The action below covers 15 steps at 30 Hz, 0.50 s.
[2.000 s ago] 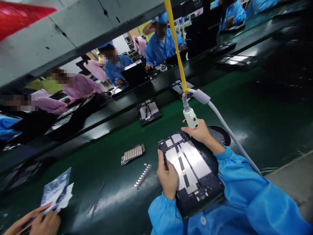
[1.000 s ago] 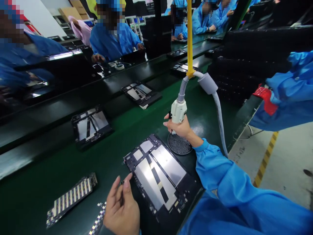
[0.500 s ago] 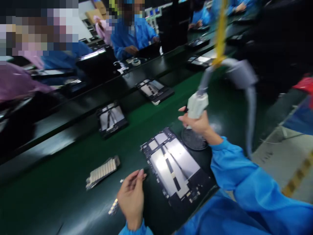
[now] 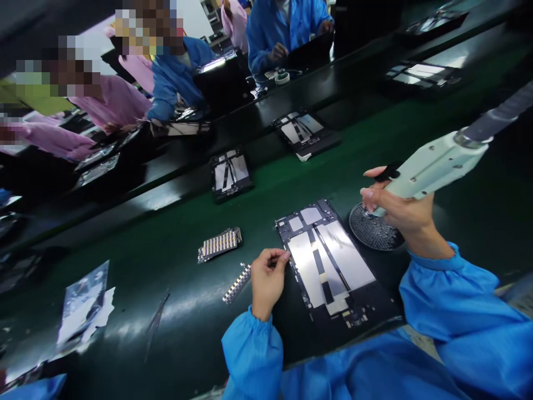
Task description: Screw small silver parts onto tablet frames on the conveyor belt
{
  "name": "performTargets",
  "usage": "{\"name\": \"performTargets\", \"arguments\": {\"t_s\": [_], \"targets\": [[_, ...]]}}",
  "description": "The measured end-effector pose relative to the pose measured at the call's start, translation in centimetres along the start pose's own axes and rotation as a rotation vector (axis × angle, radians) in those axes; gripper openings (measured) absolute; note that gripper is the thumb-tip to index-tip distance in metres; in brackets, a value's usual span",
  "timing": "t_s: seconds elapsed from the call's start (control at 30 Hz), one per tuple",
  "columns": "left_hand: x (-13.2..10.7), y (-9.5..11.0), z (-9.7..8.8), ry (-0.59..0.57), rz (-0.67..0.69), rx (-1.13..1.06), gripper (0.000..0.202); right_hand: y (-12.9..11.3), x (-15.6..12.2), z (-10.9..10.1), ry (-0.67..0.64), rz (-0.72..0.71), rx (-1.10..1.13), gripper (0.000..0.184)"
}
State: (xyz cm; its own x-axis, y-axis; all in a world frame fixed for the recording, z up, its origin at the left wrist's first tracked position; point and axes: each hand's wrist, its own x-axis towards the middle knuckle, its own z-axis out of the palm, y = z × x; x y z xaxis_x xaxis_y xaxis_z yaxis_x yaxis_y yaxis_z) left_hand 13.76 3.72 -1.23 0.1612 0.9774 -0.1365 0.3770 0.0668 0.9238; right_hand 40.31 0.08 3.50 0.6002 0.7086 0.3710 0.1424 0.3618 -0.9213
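An opened tablet [image 4: 328, 261] with silver battery panels and dark ribbon cables lies in front of me. Its left edge is where my left hand [image 4: 270, 278] is, thumb and fingertips pinched together; anything between them is too small to make out. My right hand [image 4: 410, 214] is wrapped round a pale electric screwdriver [image 4: 437, 164], tilted with its tip end down over a round black screw dish [image 4: 377, 230]. The tip itself is hidden by the fingers. Beside my left hand lie a strip of small metallic parts [image 4: 237, 282] and a stack of similar strips [image 4: 220, 244].
Two more opened tablets [image 4: 231, 173] rest farther back on the green belt [image 4: 166, 233]. At the left are a clear plastic bag [image 4: 83, 305] and tweezers [image 4: 157, 319]. Across the bench, people in blue and pink smocks work on devices.
My view has swung left. My left hand has moved up to the tablet's edge, still pinched. The screwdriver in my right hand has gone from nearly upright to leaning right, over the dish.
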Motion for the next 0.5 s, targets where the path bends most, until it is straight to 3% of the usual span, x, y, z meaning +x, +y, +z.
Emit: {"name": "performTargets", "arguments": {"t_s": [0.17, 0.3, 0.4, 0.5], "targets": [[0.4, -0.1, -0.1, -0.014, -0.013, -0.002, 0.021, 0.0, 0.0, -0.2, -0.027, -0.031, 0.032, 0.023], [0.9, 0.3, -0.6, -0.185, -0.141, -0.096, 0.027, -1.6, -1.1, 0.7, -0.102, -0.027, 0.089, 0.024], [1.8, 0.5, -1.0, -0.226, -0.212, -0.146, 0.036, -3.5, -2.7, 3.0, -0.242, 0.040, 0.132, 0.023], [2.7, 0.7, -1.2, -0.231, -0.236, -0.171, 0.043, -4.9, -4.3, 6.7, -0.432, 0.113, 0.132, 0.024]]}}
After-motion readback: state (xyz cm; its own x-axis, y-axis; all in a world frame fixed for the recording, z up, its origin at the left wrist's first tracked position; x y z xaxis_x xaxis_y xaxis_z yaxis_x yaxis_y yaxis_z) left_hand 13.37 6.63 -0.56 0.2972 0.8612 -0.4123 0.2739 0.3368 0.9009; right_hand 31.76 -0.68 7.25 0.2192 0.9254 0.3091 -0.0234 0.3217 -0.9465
